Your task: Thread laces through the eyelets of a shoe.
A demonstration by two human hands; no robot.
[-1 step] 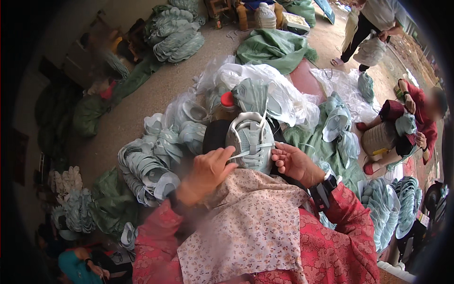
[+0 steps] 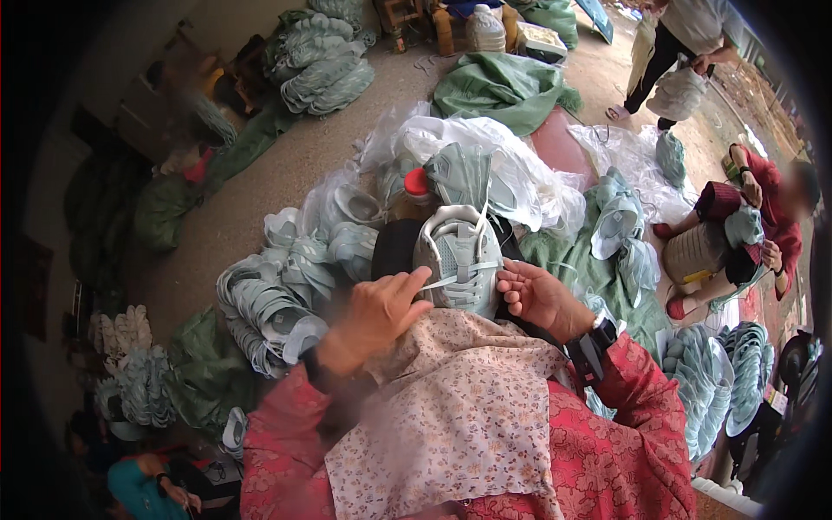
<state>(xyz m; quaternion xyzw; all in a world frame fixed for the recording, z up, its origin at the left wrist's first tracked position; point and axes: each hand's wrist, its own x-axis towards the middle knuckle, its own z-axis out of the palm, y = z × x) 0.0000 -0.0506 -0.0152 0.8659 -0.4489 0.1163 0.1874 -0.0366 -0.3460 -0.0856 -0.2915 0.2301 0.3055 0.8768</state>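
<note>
A pale green-grey shoe upper [image 2: 458,256] lies on my lap, toe pointing away from me, on a black support. A white lace [image 2: 464,276] runs across its eyelets. My left hand [image 2: 377,314] pinches the lace's left end between thumb and forefinger. My right hand [image 2: 539,299] is curled against the shoe's right side, its fingers on the lace's other end. A floral cloth [image 2: 442,407] covers my lap over red patterned sleeves.
Stacks of the same pale shoe uppers lie at my left [image 2: 269,299] and right [image 2: 719,381]. White plastic bags [image 2: 494,152] and a green sack [image 2: 503,87] lie ahead. One person sits at the right [image 2: 754,221]; another stands at the top right [image 2: 685,43].
</note>
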